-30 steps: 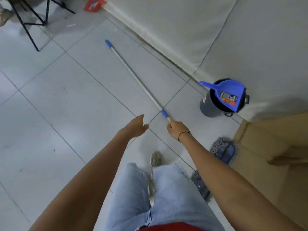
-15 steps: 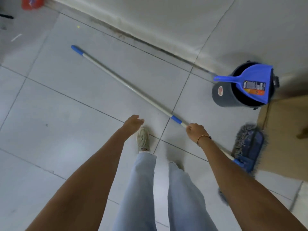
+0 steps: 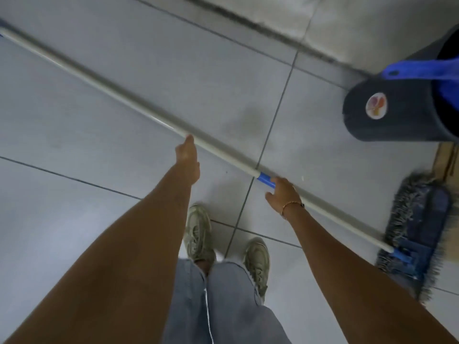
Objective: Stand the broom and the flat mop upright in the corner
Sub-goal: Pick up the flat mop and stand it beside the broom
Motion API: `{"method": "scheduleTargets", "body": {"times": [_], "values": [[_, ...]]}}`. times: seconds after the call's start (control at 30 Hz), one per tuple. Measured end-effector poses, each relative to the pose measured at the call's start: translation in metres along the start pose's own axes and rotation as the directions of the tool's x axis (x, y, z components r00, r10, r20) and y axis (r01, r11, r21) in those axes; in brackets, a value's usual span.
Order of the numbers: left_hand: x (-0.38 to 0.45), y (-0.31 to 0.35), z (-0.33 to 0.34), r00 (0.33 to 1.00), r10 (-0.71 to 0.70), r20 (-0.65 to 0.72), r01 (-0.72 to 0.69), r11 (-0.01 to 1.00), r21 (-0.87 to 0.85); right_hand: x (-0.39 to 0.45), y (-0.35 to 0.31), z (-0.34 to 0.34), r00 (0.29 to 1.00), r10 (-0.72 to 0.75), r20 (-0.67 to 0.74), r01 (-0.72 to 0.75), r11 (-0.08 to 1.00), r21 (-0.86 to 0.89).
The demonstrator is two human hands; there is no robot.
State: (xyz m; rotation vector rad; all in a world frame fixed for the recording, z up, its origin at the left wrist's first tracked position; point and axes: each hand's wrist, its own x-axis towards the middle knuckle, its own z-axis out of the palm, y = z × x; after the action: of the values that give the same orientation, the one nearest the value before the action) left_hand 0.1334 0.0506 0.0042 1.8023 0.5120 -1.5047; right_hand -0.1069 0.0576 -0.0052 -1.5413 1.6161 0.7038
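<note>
Long pale-grey flat mop pole (image 3: 139, 109) with a blue plastic collar (image 3: 266, 179) runs diagonally over the grey tiled floor (image 3: 87, 135), from the 10 o'clock edge of view down to 4 o'clock; it ends in a blue bracket on the blue flat mop head with shaggy grey fringe (image 3: 419, 234), which lies flat on the tiles at 4 o'clock; whether the pole is touching the floor or lifted off it cannot be told; right hand (image 3: 283, 192), thin beaded bracelet at the wrist, sits on the pole just below the blue collar, fingers curled over it, thumb spread toward the near side, a loose hold rather than a tight fist; left hand (image 3: 187, 155) reaches out near centre, fingers together and extended, fingertip touching or just beside the pole's near edge, hand not closed round anything; both bare forearms come in from the bottom edge; dark grey round plastic bucket with a round sticker (image 3: 397, 112) stands at 2 o'clock next to the pale wall base (image 3: 347, 23); blue plastic dustpan (image 3: 427, 70) rests in the bucket, handle sticking out toward 9 o'clock over the rim; brown cardboard edge (image 3: 447, 157) shows between bucket and mop head at 3 o'clock; person's light-blue jeans (image 3: 223, 306) and two beige sneakers (image 3: 198, 234) at 6 o'clock, toes toward the pole; frame is motion-blurred, fine detail soft.
</note>
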Motion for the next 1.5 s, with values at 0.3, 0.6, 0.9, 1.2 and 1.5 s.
{"method": "scheduleTargets", "body": {"times": [0.3,0.6,0.9,1.2,1.5], "values": [[0.149,-0.021,0.021,0.974,0.098,-0.206,-0.114,0.992,-0.063,0.138,0.038,0.067,1.000,0.018,0.019,-0.019,1.000,0.016],[-0.011,0.059,0.054,0.975,0.219,-0.031,-0.220,0.949,-0.226,0.047,0.037,-0.034,0.997,-0.016,-0.081,0.025,0.993,0.116],[-0.349,0.141,0.136,0.841,0.541,0.021,-0.507,0.800,-0.322,-0.147,0.036,-0.184,0.960,0.005,-0.281,0.124,0.890,0.439],[-0.599,0.163,0.199,0.598,0.740,0.307,-0.697,0.670,-0.255,-0.296,0.022,-0.288,0.886,0.066,-0.459,0.280,0.714,0.642],[-0.737,0.095,0.261,0.349,0.663,0.663,-0.721,0.642,-0.262,-0.394,0.104,-0.345,0.756,0.303,-0.581,0.311,0.614,0.726]]}}
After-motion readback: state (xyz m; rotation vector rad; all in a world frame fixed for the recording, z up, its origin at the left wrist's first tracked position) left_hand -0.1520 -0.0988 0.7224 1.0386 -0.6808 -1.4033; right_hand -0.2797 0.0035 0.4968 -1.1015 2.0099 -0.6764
